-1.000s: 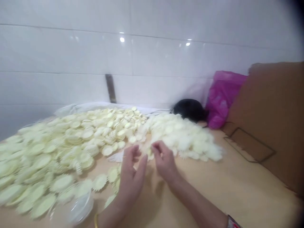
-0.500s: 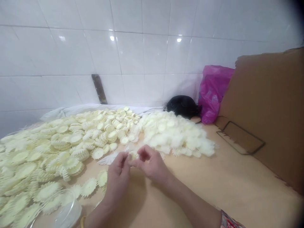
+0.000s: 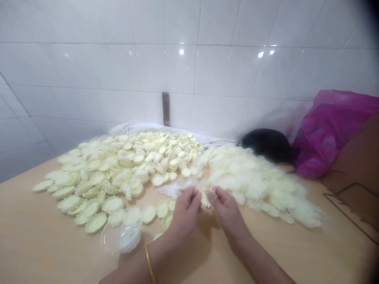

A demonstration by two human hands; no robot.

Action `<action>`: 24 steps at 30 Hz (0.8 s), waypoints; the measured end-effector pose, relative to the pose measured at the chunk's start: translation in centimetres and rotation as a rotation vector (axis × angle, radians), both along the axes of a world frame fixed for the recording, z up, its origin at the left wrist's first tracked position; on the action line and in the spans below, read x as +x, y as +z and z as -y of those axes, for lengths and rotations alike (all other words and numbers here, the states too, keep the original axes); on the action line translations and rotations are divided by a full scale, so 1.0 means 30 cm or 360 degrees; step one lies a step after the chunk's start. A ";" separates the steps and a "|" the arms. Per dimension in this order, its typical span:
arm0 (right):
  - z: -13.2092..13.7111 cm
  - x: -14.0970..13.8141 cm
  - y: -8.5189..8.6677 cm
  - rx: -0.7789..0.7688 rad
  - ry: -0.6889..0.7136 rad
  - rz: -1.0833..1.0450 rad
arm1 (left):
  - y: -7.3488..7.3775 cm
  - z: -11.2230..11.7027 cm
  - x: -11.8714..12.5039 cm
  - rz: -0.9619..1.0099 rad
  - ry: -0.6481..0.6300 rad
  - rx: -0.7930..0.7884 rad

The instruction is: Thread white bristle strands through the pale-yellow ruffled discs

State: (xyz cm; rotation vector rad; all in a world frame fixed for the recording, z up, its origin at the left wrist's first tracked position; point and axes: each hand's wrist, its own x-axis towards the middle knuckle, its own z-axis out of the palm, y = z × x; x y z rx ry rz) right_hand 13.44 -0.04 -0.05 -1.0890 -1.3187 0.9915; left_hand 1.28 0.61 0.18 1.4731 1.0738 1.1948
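Between my two hands is a small pale-yellow disc with a notched edge [image 3: 205, 200]. My left hand [image 3: 187, 207] pinches its left side, and my right hand [image 3: 226, 209] grips its right side with thumb and fingers. Fingertips cover part of the disc. Behind and to the left spreads a big heap of similar notched discs [image 3: 118, 165], some in stacks. Beyond my right hand lies a pile of fluffy, whiter pieces [image 3: 251, 181]. A crumpled white cloth or plastic piece [image 3: 171, 190] rests just behind my left hand.
A clear round plastic container [image 3: 127, 236] stands left of my left forearm on the wooden table [image 3: 44, 244]. At the right are a black rounded object [image 3: 265, 144], a pink plastic bag [image 3: 328, 130], a cardboard box [image 3: 355, 173] and a thin dark metal frame [image 3: 343, 209]. White tiles back the table.
The view has turned left, so everything sits further right in the picture. Both hands still hold a disc, and my right hand's fingers now lie lower along its side.
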 end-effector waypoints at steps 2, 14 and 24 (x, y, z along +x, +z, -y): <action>-0.003 -0.006 -0.014 -0.0029 -0.0038 0.0037 | -0.003 0.003 0.003 0.0031 0.0005 0.0003; -0.001 -0.014 -0.002 -0.0193 -0.0132 0.0000 | 0.020 0.051 0.021 0.0133 0.0021 -0.0139; 0.031 -0.030 0.012 0.0209 -0.0304 0.1054 | 0.032 0.038 0.028 0.0628 -0.0232 -0.0530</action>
